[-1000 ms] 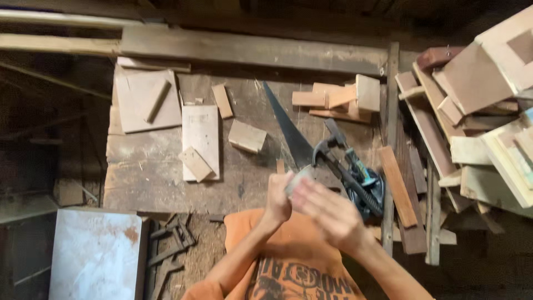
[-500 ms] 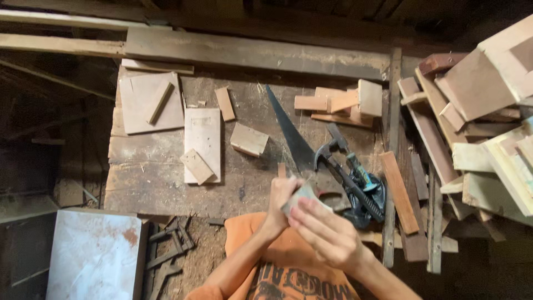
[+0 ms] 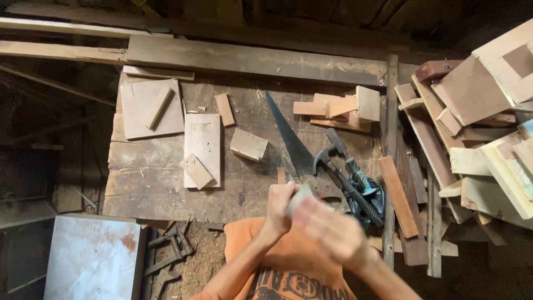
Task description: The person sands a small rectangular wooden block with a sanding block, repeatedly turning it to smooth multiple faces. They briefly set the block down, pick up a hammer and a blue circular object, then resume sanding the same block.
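Lower centre: left hand [image 3: 279,204] clamped around small pale wooden block [image 3: 298,199]; blurred right hand [image 3: 333,230] against it, grip indiscernible; rough grey plank workbench [image 3: 161,183] behind.

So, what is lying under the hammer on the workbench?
The hammer lies across the saw near its handle end, on the wooden workbench. The blurred right hand covers part of the saw handle, so the rest there is hidden.

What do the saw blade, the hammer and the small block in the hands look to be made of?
Saw blade: dark, dull metal, probably steel, thin and flat, no shine. Hammer: dark metal head, handle seemingly black with a teal grip, likely rubber or plastic. Small block, held in the left hand with the blurred right hand against it: pale, matte, probably bare wood; blur leaves it open.
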